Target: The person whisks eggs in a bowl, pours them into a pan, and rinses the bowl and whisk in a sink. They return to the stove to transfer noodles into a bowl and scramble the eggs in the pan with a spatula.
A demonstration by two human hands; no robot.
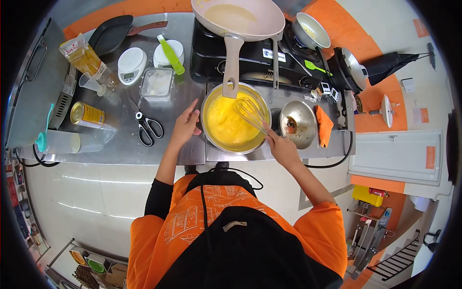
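Observation:
A wide steel bowl [208, 136] of yellow liquid stands at the counter's front edge. My right hand [281, 145] is closed round the handle of a wire whisk [251, 113], whose wires dip into the liquid on the bowl's right side. Just left of the rim, my left hand [186, 126] is held with its fingers spread and nothing in it. The handle of a large pale pan [232, 62] reaches over the bowl's far rim. To the right sits a smaller steel bowl [305, 126] with brown residue.
Black-handled scissors [146, 129], a lidded clear container [157, 83] and white scales [131, 66] lie left of my left hand. Farther left are a yellow can [87, 114] and a clear jug [62, 143]. A black stove [207, 58] is behind the bowl; an orange cloth [324, 126] lies right.

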